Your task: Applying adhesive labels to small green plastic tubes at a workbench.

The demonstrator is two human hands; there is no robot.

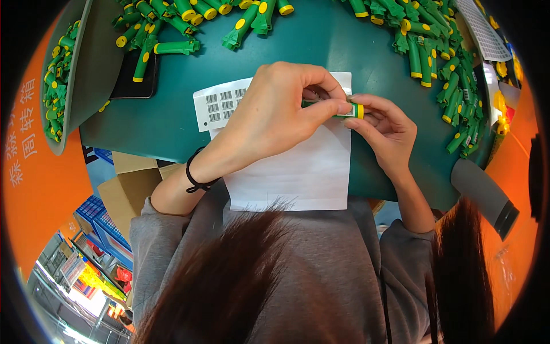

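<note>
Holding green tube (360, 110) in grip of left hand (281, 106) and right hand (392, 133), barcode label (350, 113) apparently on; several left on sheet (220, 105).

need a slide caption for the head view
Left hand and right hand hold a green, yellow-ended tube over a white barcode sheet; more tubes lie beyond.

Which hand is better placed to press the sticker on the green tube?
Probably the left hand: its thumb lies at the sticker, while the right hand holds the tube's yellow end.
</note>
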